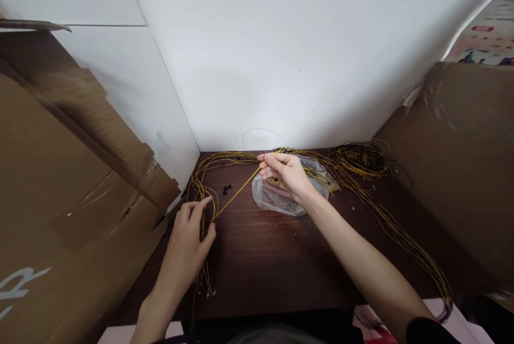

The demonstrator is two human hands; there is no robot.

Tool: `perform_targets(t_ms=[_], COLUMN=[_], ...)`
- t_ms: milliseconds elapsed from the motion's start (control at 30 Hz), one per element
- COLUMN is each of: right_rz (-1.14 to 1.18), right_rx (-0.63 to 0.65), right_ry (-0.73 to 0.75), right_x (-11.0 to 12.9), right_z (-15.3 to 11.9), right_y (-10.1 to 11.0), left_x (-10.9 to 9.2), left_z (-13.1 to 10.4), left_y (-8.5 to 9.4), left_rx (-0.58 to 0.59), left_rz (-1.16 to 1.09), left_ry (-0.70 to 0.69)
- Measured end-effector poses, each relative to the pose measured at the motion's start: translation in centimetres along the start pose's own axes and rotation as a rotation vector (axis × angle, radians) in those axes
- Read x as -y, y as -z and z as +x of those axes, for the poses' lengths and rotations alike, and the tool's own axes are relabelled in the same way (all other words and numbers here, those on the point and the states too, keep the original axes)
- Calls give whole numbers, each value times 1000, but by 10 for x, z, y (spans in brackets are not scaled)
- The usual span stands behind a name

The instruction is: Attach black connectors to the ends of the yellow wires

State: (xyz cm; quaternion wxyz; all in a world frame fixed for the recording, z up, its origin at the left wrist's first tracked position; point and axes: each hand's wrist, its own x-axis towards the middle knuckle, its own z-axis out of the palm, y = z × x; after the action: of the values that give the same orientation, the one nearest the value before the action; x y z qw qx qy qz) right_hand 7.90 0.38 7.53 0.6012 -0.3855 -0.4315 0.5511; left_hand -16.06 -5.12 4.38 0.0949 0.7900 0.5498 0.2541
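Yellow wires (201, 171) run along the back of the dark brown table and down its left side. My right hand (283, 170) pinches a yellow strand (240, 192), pulled straight toward the lower left. Over the left wires is my left hand (193, 229), its thumb and fingers apart beside the strand's lower end. Beneath my right hand lies a clear plastic bag (267, 199) with yellow pieces in it. Small black parts (227, 189) sit between my hands. White-tipped wire ends (209, 294) hang below my left hand.
A cardboard box (72, 172) stands on the left, another (453, 162) on the right. A coiled wire bundle (359, 160) lies at the back right, and more wires (405, 242) trail over the table's front right edge. Behind rises a white wall (281, 54).
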Motion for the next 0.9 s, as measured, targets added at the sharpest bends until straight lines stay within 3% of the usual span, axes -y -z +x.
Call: perform_targets(t_ms=[100, 233, 367, 567, 667, 800, 900], right_rz=[-1, 22, 49, 77, 74, 8, -229], right_rx=[-16, -41, -73, -169, -181, -66, 148], right_ry=[18, 27, 17, 20, -8, -91, -169], right_x=[-1, -1, -1, -1, -1, -8, -17], right_z=[1, 3, 5, 7, 6, 2, -4], right_y=[2, 5, 10, 19, 22, 22, 16], left_x=[-7, -19, -27, -12, -1, 3, -1], left_z=[-4, -7, -11, -11, -10, -10, -11], left_y=[-2, -7, -11, -10, -12, -18, -23], left_rx=[-4, 113, 148, 99, 64, 54, 59], left_rz=[95, 171, 202, 66, 87, 108, 102], left_ry=[61, 45, 27, 181, 171, 100, 68])
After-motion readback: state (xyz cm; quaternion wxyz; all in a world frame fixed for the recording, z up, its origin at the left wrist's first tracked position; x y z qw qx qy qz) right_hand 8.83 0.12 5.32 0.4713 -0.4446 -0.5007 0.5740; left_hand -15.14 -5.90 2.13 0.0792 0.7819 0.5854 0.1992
